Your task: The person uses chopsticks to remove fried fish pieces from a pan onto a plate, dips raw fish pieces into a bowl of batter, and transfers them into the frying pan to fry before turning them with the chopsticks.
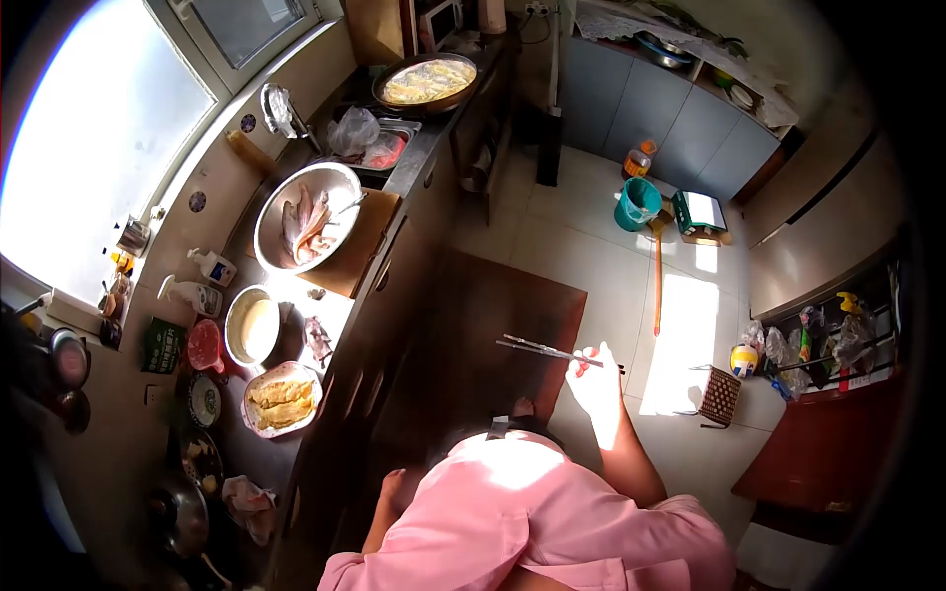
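Note:
My right hand [593, 379] is closed around a pair of chopsticks [537, 347], held out over the floor to the right of the counter. The chopsticks point left, and their tips touch nothing. My left hand [392, 483] hangs low by my body beside the counter edge; its fingers are mostly hidden. On the counter nearest to it, a plate [249, 419] carries yellow battered pieces [284, 406]. Behind that stands a bowl of pale batter [260, 327]. Farther back, a large metal bowl [340, 177] holds raw fish [307, 229].
A round pan [463, 94] of yellow food sits at the counter's far end, past the sink [399, 128]. Soap bottles [212, 266] line the window side. On the floor are a dark mat [512, 286], a teal bin [638, 204], a broom [658, 286] and a woven basket [720, 396].

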